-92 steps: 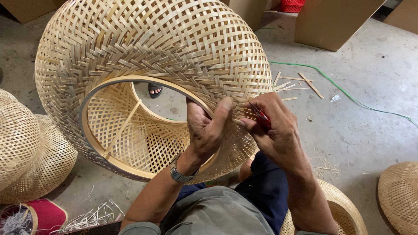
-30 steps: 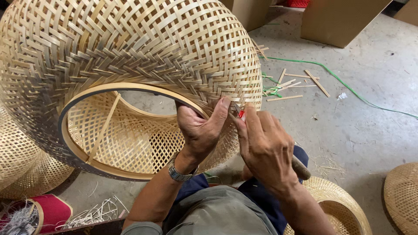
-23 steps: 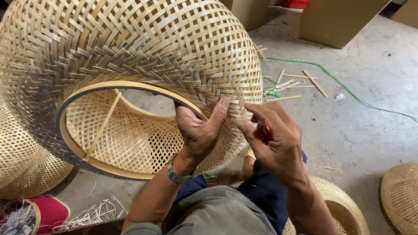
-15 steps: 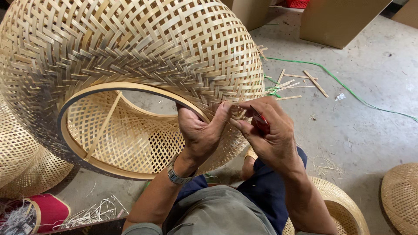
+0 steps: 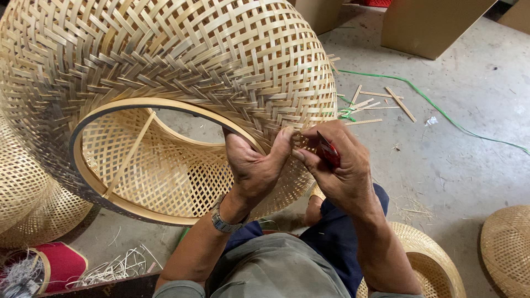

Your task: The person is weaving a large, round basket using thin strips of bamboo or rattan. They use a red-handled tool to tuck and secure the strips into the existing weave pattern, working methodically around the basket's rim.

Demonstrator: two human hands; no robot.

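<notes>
At the far left a smaller woven basket (image 5: 27,209) sits on the concrete floor (image 5: 452,160), with a red-lined round thing (image 5: 58,265) and a heap of thin pale strips (image 5: 118,267) just in front of it. The big woven bamboo basket (image 5: 165,60) fills the upper left, lying on its side with its hooped opening (image 5: 88,182) facing the person. The left hand (image 5: 254,165) grips the rim at the opening's right edge, thumb pressed against the weave and fingers curled inside; a metal watch (image 5: 221,221) sits on that wrist. Touching it, the right hand (image 5: 337,165) pinches a strip end at the rim with thumb and forefinger together, while its other fingers are closed around a red-handled tool (image 5: 328,150). Further right, loose bamboo sticks (image 5: 381,102) and a green cord (image 5: 441,113) lie on the floor. Two more baskets (image 5: 505,248) rest at the lower right.
</notes>
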